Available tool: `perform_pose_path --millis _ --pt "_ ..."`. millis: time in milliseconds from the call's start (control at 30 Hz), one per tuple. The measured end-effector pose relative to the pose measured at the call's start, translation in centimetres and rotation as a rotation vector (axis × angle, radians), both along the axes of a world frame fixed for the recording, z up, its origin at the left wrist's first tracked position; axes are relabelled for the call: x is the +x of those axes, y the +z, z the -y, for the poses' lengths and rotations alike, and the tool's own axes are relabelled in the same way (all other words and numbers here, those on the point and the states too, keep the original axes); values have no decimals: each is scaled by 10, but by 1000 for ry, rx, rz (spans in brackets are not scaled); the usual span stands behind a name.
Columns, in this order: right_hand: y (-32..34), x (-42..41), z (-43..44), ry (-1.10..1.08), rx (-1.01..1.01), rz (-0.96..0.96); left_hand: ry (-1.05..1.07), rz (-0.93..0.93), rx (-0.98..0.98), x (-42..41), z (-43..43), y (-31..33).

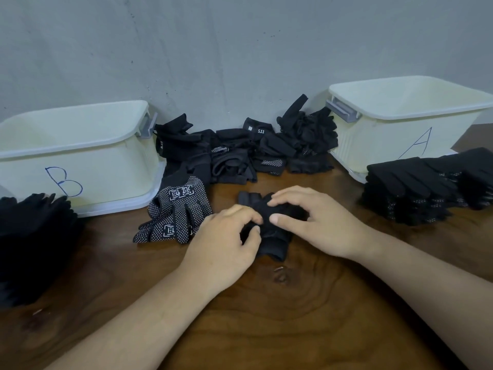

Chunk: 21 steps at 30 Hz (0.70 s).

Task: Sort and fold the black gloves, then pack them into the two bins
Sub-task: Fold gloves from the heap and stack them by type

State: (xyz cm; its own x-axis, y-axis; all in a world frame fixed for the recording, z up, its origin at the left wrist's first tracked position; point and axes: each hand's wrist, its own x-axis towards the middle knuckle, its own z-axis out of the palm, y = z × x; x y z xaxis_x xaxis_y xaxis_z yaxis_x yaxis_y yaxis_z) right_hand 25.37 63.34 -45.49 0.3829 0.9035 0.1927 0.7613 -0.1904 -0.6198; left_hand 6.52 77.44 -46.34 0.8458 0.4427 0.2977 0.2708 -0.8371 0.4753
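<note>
A plain black glove [274, 241] lies bunched on the wooden table in the middle. My left hand [226, 241] pinches its left side with curled fingers. My right hand [314, 220] arches over it, thumb and fingertips pinching the fabric. Just left of them a black glove with white dots [176, 212] lies flat. An unsorted heap of black gloves [248, 150] sits against the wall between the two cream bins: bin B [80, 153] on the left and bin A [400, 113] on the right. Both bins look empty from here.
A stack of dotted black gloves [426, 188] lies in front of bin A at the right. Another pile of plain black gloves [34, 241] sits at the left edge before bin B. Bare wooden table [266, 316] stretches toward me. A grey wall stands behind.
</note>
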Motion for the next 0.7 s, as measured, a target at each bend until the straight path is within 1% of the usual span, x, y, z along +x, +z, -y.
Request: perform_pose_path --millis 133,267,367,467,567,633,700 --pt "-2 6 0 20 -123 144 21 -87 148 -2 4 1" --pt "0 18 2 5 -165 162 45 -130 233 -3 10 4" --pt "0 20 3 -48 -89 97 68 -145 255 -3 10 6" --pt "-3 20 4 -56 -14 72 88 -145 258 -3 11 8" --pt "-3 20 5 -26 37 42 93 -76 222 -4 8 12" --pt "-3 19 5 -13 79 32 45 -15 189 -4 4 12" --pt "-1 16 7 5 191 73 -52 -56 150 -4 0 10"
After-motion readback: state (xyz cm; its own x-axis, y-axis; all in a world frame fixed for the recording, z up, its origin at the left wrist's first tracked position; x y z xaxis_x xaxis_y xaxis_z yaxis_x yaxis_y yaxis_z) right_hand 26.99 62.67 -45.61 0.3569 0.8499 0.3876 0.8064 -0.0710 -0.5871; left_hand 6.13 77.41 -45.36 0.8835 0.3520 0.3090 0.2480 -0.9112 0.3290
